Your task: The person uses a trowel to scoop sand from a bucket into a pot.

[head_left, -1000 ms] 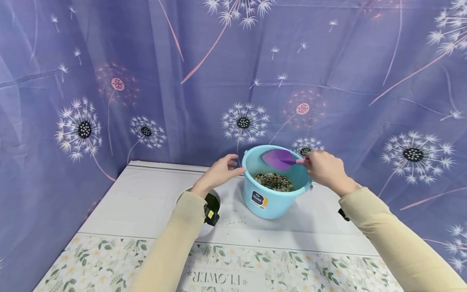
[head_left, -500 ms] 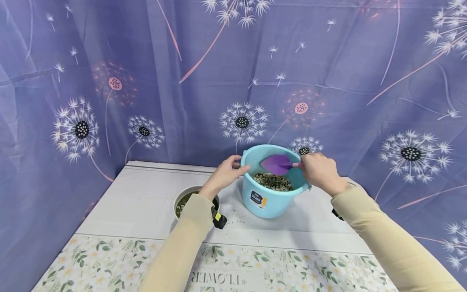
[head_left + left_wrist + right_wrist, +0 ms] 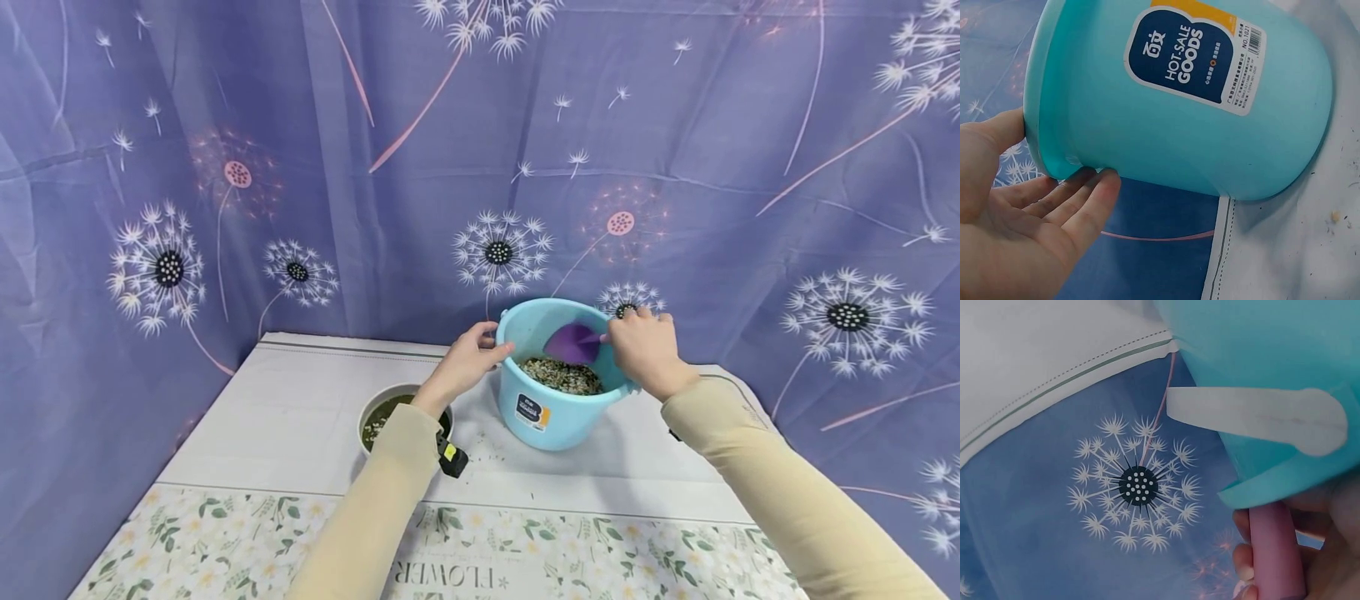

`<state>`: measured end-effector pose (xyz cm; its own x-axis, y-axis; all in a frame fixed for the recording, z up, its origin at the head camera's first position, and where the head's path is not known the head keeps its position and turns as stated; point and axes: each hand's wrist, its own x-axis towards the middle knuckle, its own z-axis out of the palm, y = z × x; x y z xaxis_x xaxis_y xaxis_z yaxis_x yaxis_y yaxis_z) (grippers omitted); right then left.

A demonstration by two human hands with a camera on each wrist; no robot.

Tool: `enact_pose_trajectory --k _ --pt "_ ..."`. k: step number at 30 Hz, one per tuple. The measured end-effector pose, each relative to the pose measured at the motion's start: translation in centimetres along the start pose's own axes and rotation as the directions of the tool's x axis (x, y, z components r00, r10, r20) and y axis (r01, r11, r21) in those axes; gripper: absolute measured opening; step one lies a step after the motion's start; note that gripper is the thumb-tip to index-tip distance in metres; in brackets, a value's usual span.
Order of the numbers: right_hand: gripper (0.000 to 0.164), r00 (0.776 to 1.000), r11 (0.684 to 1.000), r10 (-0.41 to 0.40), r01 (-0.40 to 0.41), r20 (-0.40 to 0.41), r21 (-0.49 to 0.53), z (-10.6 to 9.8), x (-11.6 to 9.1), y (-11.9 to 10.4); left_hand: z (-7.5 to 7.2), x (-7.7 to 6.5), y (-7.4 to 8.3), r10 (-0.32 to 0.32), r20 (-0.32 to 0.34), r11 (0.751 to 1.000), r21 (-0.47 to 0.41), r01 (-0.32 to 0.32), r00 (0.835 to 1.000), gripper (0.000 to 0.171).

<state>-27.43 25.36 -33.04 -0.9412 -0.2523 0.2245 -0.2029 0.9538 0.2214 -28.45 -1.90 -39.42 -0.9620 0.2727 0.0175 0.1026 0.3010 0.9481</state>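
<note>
A light blue bucket [image 3: 547,421] stands on the table with a grainy, speckled mix [image 3: 561,377] inside. My left hand [image 3: 467,360] holds the bucket's left rim. In the left wrist view, the thumb lies at the rim and the fingers [image 3: 1094,206] touch the outer wall under it. My right hand [image 3: 645,352], above the right rim, grips a garden trowel by its pink handle [image 3: 1275,550]. The trowel's purple blade [image 3: 572,344] is inside the bucket, close over the mix; whether its tip touches the mix I cannot tell.
A white bowl [image 3: 363,417] with dark green contents and pale bits stands left of the bucket, partly hidden by my left forearm. Crumbs lie scattered between them. A purple dandelion curtain [image 3: 405,208] hangs behind the table [image 3: 285,417]. The bucket's white handle [image 3: 1254,412] hangs outside.
My left hand has shifted right onto the bucket's rim. The right hand has moved left, and the trowel blade has tilted down deeper into the bucket toward the mix.
</note>
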Motion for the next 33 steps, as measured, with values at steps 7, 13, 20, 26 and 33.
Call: enact_pose_trajectory --k 7,13,20,26,33 --pt "0.02 0.997 0.993 -0.061 0.055 -0.051 -0.103 1.0 0.6 -0.6 0.2 -0.1 0.0 -0.001 0.018 1.0 -0.029 0.002 1.0 0.067" --pt "0.019 0.989 0.983 -0.139 0.132 -0.054 -0.125 0.9 0.5 -0.4 0.2 -0.2 0.1 -0.001 0.02 0.999 -0.039 0.001 1.0 0.067" --pt "0.011 0.974 0.974 -0.226 0.226 0.002 -0.007 -0.2 0.3 0.1 0.0 -0.3 0.1 0.002 0.024 0.999 -0.043 -0.001 1.0 0.067" --pt "0.023 0.947 0.946 -0.304 0.288 0.101 0.15 -1.2 0.5 0.0 -0.1 -0.3 0.1 0.007 0.026 0.999 -0.051 -0.005 1.0 0.066" --pt "0.02 0.883 0.895 -0.384 0.284 0.271 0.343 -2.2 0.6 0.2 0.0 -0.2 0.1 0.012 0.032 0.999 -0.05 -0.01 0.999 0.067"
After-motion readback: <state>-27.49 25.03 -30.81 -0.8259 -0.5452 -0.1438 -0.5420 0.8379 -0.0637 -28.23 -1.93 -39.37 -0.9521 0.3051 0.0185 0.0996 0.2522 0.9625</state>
